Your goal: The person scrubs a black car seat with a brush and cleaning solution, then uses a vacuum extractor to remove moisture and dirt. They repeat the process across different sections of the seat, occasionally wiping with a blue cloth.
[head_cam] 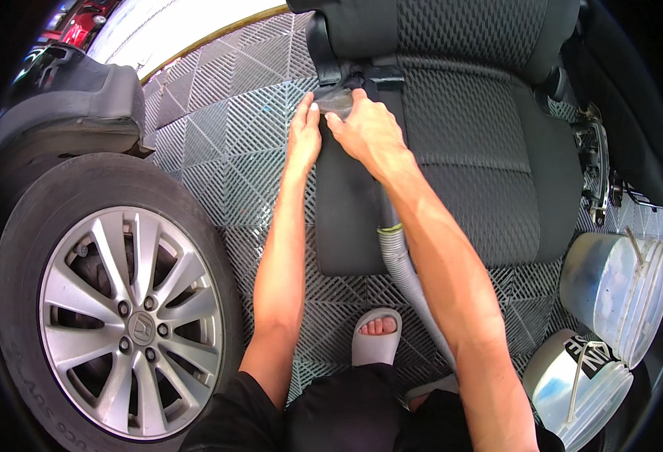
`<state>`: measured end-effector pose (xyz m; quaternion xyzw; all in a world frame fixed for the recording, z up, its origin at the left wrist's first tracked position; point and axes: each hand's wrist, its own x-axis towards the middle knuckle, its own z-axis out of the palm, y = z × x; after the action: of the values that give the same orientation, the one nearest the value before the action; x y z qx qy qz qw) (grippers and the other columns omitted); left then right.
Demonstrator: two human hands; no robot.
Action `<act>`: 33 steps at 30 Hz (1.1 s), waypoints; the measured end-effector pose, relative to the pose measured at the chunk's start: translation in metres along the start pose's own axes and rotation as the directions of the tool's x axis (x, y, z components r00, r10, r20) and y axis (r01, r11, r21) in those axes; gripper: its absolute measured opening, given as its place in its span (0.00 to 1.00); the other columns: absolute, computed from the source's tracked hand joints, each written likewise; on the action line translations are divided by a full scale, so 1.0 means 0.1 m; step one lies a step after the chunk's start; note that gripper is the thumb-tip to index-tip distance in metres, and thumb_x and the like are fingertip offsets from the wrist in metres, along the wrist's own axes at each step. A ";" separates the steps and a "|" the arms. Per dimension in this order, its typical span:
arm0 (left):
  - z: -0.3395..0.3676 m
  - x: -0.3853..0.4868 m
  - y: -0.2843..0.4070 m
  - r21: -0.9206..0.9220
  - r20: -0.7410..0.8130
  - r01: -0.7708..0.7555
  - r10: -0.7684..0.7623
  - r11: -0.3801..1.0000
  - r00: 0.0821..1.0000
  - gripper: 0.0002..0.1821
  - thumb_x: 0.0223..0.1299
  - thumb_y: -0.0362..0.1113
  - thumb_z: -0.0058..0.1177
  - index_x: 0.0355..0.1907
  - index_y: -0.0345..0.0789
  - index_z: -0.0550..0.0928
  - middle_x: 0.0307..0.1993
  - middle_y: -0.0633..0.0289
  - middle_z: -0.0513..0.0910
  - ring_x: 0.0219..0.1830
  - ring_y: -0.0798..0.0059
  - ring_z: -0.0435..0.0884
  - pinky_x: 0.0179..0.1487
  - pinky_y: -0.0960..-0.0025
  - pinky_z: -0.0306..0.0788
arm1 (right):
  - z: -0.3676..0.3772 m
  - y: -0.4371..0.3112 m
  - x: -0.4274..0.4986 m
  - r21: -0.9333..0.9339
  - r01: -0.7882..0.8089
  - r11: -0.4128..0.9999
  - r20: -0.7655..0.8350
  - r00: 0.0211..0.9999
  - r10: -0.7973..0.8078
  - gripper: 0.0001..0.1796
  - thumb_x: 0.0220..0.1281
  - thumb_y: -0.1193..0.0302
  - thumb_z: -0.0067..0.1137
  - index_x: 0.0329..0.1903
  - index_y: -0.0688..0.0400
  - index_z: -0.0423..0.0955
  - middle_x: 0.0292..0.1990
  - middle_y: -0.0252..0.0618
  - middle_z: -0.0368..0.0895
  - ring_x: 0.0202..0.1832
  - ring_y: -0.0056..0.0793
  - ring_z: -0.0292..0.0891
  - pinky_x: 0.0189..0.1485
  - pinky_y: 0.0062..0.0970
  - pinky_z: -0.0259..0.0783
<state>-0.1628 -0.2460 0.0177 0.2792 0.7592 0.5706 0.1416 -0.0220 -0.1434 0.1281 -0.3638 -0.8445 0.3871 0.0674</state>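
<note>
A dark grey fabric car seat [467, 147] lies on the floor before me, its backrest towards the top. My right hand [368, 124] grips a clear plastic suction nozzle [334, 103] near the hinge, where the seat cushion meets the backrest. A grey corrugated hose [396, 254] runs from under my right forearm down past my foot. My left hand [305, 135] is at the cushion's left edge, fingers extended, its fingertips beside the nozzle; whether they touch it is unclear.
A car wheel with a silver alloy rim [139, 327] stands close on the left, below a dark bumper [83, 107]. Two translucent plastic buckets [602, 294] [557, 367] are at the lower right, near a metal bracket [598, 169]. Slatted floor tiles [258, 130] lie underneath.
</note>
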 end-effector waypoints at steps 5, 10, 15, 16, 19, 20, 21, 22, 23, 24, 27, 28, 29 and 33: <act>0.09 -0.10 -0.18 0.010 -0.043 -0.079 0.080 0.997 0.996 0.29 0.93 0.46 0.39 0.78 0.27 0.78 0.81 0.48 0.76 0.86 0.59 0.68 0.89 0.61 0.55 | -0.16 0.28 0.05 -0.067 0.189 0.980 0.091 0.979 -0.183 0.36 0.71 0.50 0.70 0.68 0.65 0.78 0.54 0.63 0.92 0.60 0.64 0.88 0.65 0.56 0.83; 0.26 -0.20 -0.12 0.020 -0.051 -0.063 0.064 0.998 0.997 0.29 0.94 0.45 0.36 0.80 0.27 0.75 0.83 0.47 0.73 0.88 0.57 0.64 0.90 0.60 0.53 | -0.37 0.37 0.30 -0.264 0.214 0.940 0.148 0.973 -0.179 0.33 0.67 0.60 0.72 0.70 0.59 0.79 0.55 0.59 0.92 0.61 0.61 0.88 0.68 0.53 0.83; 0.23 -0.25 -0.16 0.017 -0.059 -0.068 0.069 0.998 0.996 0.26 0.91 0.37 0.39 0.80 0.26 0.74 0.83 0.47 0.72 0.88 0.58 0.64 0.91 0.61 0.52 | -0.35 0.33 0.41 -0.257 0.237 0.937 0.163 0.966 -0.200 0.32 0.63 0.66 0.69 0.71 0.56 0.81 0.57 0.57 0.92 0.62 0.58 0.89 0.68 0.52 0.83; 0.23 -0.25 -0.16 0.005 -0.052 -0.075 0.075 0.997 0.996 0.26 0.90 0.34 0.40 0.80 0.26 0.74 0.84 0.48 0.72 0.88 0.58 0.64 0.91 0.61 0.52 | -0.38 0.35 0.50 -0.266 0.269 0.926 0.182 0.957 -0.225 0.33 0.62 0.67 0.69 0.71 0.56 0.82 0.57 0.56 0.92 0.62 0.58 0.89 0.68 0.51 0.83; 0.21 -0.30 -0.17 -0.023 -0.071 -0.059 0.057 0.998 0.996 0.26 0.82 0.28 0.48 0.78 0.27 0.77 0.83 0.45 0.72 0.87 0.54 0.67 0.89 0.61 0.57 | -0.52 0.33 0.72 -0.274 0.383 0.882 0.282 0.909 -0.307 0.37 0.57 0.73 0.65 0.74 0.52 0.82 0.61 0.54 0.91 0.64 0.53 0.88 0.70 0.46 0.83; 0.21 -0.32 -0.17 -0.011 -0.088 -0.083 0.081 0.997 0.993 0.26 0.81 0.30 0.51 0.78 0.26 0.77 0.82 0.44 0.73 0.86 0.53 0.69 0.89 0.60 0.59 | -0.53 0.30 0.76 -0.295 0.395 0.870 0.306 0.902 -0.305 0.38 0.57 0.74 0.64 0.75 0.52 0.81 0.61 0.54 0.91 0.64 0.52 0.88 0.70 0.45 0.83; 0.25 -0.35 -0.12 -0.008 -0.101 -0.102 0.101 0.995 0.990 0.27 0.80 0.32 0.55 0.78 0.25 0.77 0.81 0.42 0.74 0.85 0.51 0.70 0.88 0.60 0.60 | -0.56 0.28 0.78 -0.323 0.401 0.857 0.332 0.896 -0.294 0.39 0.57 0.74 0.64 0.76 0.51 0.80 0.62 0.54 0.91 0.65 0.51 0.88 0.70 0.45 0.82; 0.27 -0.37 -0.07 0.043 -0.092 -0.078 0.082 0.996 0.992 0.28 0.80 0.32 0.56 0.77 0.24 0.77 0.80 0.41 0.75 0.84 0.50 0.71 0.88 0.59 0.61 | -0.59 0.25 0.80 -0.335 0.382 0.861 0.351 0.899 -0.262 0.40 0.57 0.74 0.64 0.76 0.52 0.80 0.62 0.54 0.91 0.65 0.51 0.88 0.70 0.45 0.83; 0.28 -0.38 -0.03 0.093 -0.084 -0.054 0.062 0.994 0.995 0.28 0.80 0.33 0.57 0.77 0.24 0.77 0.80 0.40 0.76 0.84 0.48 0.72 0.88 0.59 0.61 | -0.61 0.23 0.82 -0.347 0.362 0.865 0.369 0.901 -0.229 0.40 0.57 0.74 0.64 0.77 0.52 0.79 0.63 0.54 0.90 0.64 0.51 0.88 0.70 0.44 0.83; 0.26 -0.38 0.03 0.148 -0.079 -0.030 0.042 0.989 0.996 0.29 0.79 0.33 0.58 0.77 0.23 0.77 0.79 0.39 0.76 0.83 0.47 0.73 0.87 0.58 0.62 | -0.61 0.18 0.82 -0.356 0.345 0.868 0.387 0.900 -0.199 0.41 0.57 0.75 0.63 0.78 0.52 0.78 0.63 0.54 0.90 0.64 0.51 0.88 0.69 0.44 0.83; 0.22 -0.38 0.13 0.293 -0.065 -0.056 0.078 0.955 0.995 0.30 0.81 0.35 0.58 0.79 0.24 0.76 0.77 0.41 0.79 0.82 0.51 0.75 0.86 0.59 0.65 | -0.62 0.15 0.71 -0.303 0.277 0.912 0.377 0.914 -0.153 0.39 0.58 0.74 0.64 0.77 0.58 0.77 0.56 0.60 0.92 0.56 0.54 0.92 0.60 0.44 0.87; 0.21 -0.36 0.14 0.296 -0.058 -0.077 0.099 0.952 0.993 0.29 0.82 0.34 0.55 0.78 0.23 0.75 0.78 0.39 0.78 0.82 0.48 0.74 0.86 0.58 0.64 | -0.60 0.18 0.68 -0.280 0.299 0.912 0.359 0.914 -0.190 0.39 0.59 0.73 0.66 0.77 0.59 0.76 0.55 0.60 0.92 0.56 0.55 0.92 0.60 0.44 0.87; 0.21 -0.36 0.13 0.290 -0.057 -0.104 0.125 0.951 0.990 0.28 0.81 0.33 0.53 0.78 0.23 0.76 0.78 0.39 0.77 0.83 0.48 0.74 0.87 0.58 0.63 | -0.55 0.23 0.65 -0.259 0.320 0.911 0.339 0.914 -0.225 0.39 0.60 0.71 0.68 0.77 0.59 0.76 0.54 0.61 0.92 0.56 0.56 0.92 0.60 0.45 0.87; 0.10 -0.35 -0.02 0.208 -0.010 -0.203 0.209 0.957 0.978 0.33 0.72 0.24 0.36 0.78 0.25 0.77 0.82 0.43 0.73 0.86 0.49 0.67 0.91 0.59 0.55 | -0.38 0.42 0.38 -0.177 0.294 0.939 0.222 0.942 -0.253 0.40 0.64 0.61 0.76 0.77 0.63 0.75 0.52 0.64 0.92 0.57 0.59 0.91 0.60 0.48 0.87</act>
<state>-0.1295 -0.2589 0.0091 0.3607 0.7831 0.5050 0.0398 -0.0107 -0.0761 0.1184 -0.2076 -0.9253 0.3173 -0.0009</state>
